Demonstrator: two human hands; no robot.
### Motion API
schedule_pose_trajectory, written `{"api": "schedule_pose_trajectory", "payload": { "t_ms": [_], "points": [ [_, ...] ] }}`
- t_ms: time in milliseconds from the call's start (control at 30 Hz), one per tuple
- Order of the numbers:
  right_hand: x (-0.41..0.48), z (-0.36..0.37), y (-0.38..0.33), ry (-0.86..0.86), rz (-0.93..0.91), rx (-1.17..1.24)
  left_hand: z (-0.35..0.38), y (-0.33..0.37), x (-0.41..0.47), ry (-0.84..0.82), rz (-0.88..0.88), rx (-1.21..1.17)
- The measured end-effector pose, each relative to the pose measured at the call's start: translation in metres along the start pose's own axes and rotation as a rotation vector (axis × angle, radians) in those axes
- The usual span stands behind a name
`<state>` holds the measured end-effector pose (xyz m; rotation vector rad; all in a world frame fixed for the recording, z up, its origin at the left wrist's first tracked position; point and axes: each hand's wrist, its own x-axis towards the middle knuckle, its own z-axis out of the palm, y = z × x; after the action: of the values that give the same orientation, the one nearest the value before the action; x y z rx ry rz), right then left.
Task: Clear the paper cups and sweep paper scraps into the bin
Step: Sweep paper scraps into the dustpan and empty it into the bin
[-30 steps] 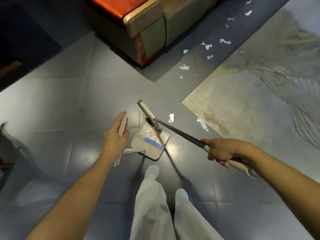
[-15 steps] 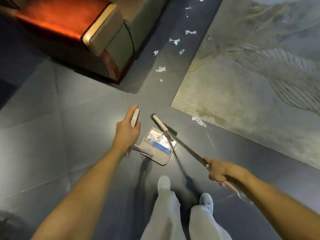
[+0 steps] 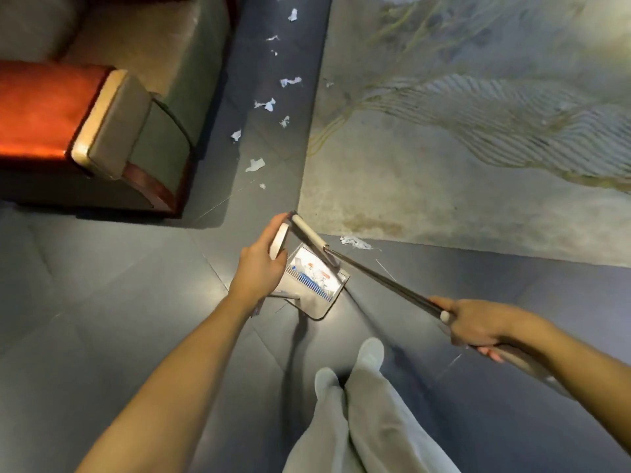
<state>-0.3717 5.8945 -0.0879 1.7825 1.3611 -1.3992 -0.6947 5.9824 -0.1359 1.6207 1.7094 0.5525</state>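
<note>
The person stands on a dark grey floor (image 3: 102, 302), looking down at both bare arms and at 2 legs in pale trousers (image 3: 358, 421) that end in pale shoes. The left hand (image 3: 257, 268) is wrapped round the pale grip (image 3: 277, 241) at the top of the dustpan's upright handle, with the fingers curled over its far side. The dustpan (image 3: 312, 307) sits low, just ahead of the feet, with its open mouth facing the rug; I cannot tell whether it rests flat on the floor. White bits of paper (image 3: 312, 266) lie inside it, on the far side of a row of blue comb teeth (image 3: 314, 289). The right hand (image 3: 476, 322) is clenched round the broom (image 3: 375, 278), where the dark metal shaft meets the pale end of the handle. The shaft runs up and to the left from there. The broom head (image 3: 309, 233), a pale bar, lies slanted over the far edge of the dustpan, and its far tip is just beside the left fingertips. 1 crumpled scrap (image 3: 355, 242) lies on the floor to the right of the broom head, right at the rug's near edge. A trail of torn paper scraps (image 3: 255, 164) is strewn farther off along the dark strip of floor between the sofa (image 3: 153, 138) and the rug (image 3: 444, 186). The sofa has green-grey sides and a glossy orange-red arm top. The rug is pale and stained, with a pattern of wavy lines.
</note>
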Motion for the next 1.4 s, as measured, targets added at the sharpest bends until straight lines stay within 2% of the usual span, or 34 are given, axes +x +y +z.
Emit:
{"api": "schedule_pose_trajectory", "payload": {
  "t_ms": [100,200,367,467,700,967,1167,1400],
  "points": [
    [0.016,-0.018,0.015,0.055,0.038,0.010,0.015,0.021,0.027,-0.097,-0.025,0.056],
    [0.044,-0.032,0.021,0.117,0.120,0.084,0.031,0.043,0.057,-0.166,0.027,0.097],
    [0.084,-0.031,0.021,0.148,0.201,0.246,0.041,0.059,0.107,-0.164,0.054,0.129],
    [0.097,-0.023,0.009,0.244,0.261,0.382,0.033,0.053,0.119,-0.171,0.077,0.122],
    [0.108,-0.021,-0.041,0.227,0.259,0.442,0.025,0.048,0.140,-0.253,0.139,0.015],
    [0.066,0.049,-0.085,0.137,0.263,0.613,0.025,0.062,0.142,-0.341,0.214,-0.140],
    [0.006,0.059,-0.046,0.070,0.275,0.932,0.039,0.073,0.130,-0.501,0.304,-0.122],
    [-0.031,0.102,-0.012,0.197,0.232,1.117,0.087,0.111,0.097,-0.677,0.504,-0.032]
  ]
}}
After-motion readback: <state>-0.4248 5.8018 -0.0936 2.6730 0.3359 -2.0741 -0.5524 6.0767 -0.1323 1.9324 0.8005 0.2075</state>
